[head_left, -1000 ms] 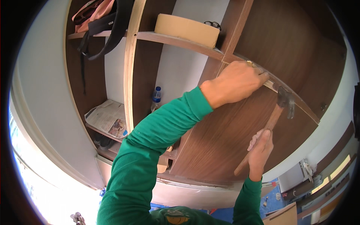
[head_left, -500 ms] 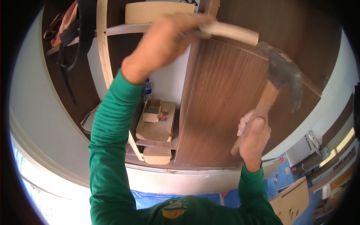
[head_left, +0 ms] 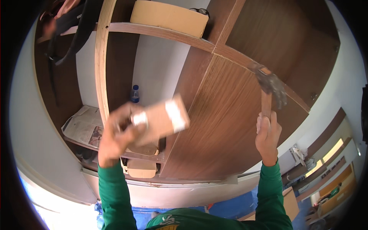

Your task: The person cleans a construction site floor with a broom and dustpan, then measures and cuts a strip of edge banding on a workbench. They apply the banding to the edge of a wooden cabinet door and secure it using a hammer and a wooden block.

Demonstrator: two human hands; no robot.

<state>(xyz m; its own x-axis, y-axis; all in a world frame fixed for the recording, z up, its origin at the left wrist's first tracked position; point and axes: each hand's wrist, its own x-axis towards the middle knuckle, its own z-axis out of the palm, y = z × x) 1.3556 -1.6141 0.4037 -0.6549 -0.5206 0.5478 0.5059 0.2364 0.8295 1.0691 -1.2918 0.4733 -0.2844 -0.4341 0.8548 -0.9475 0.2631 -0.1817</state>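
My left hand (head_left: 113, 140) is closed on a small brown cardboard box (head_left: 159, 122) with white patches, blurred by motion. It is held in front of the lower shelf, partly covering a larger flat cardboard box (head_left: 147, 148). In my right hand (head_left: 267, 134) is a claw hammer (head_left: 266, 100), gripped by its wooden handle. The dark head points up, in front of a brown wood-grain panel (head_left: 220, 115). Whether the head touches the panel's upper edge, I cannot tell.
Shelves surround a light wooden upright (head_left: 101, 65). A long tan box (head_left: 168, 17) sits on the upper shelf, a bottle with a blue cap (head_left: 135, 94) below. Folded newspaper (head_left: 85, 126) lies at left, under hanging black straps (head_left: 80, 34). Blue sheeting (head_left: 234, 205) covers the floor.
My left hand has come down from the hammer head and now holds the small cardboard box; the pale wooden piece it held is out of sight. The hammer has shifted slightly and stands more upright.
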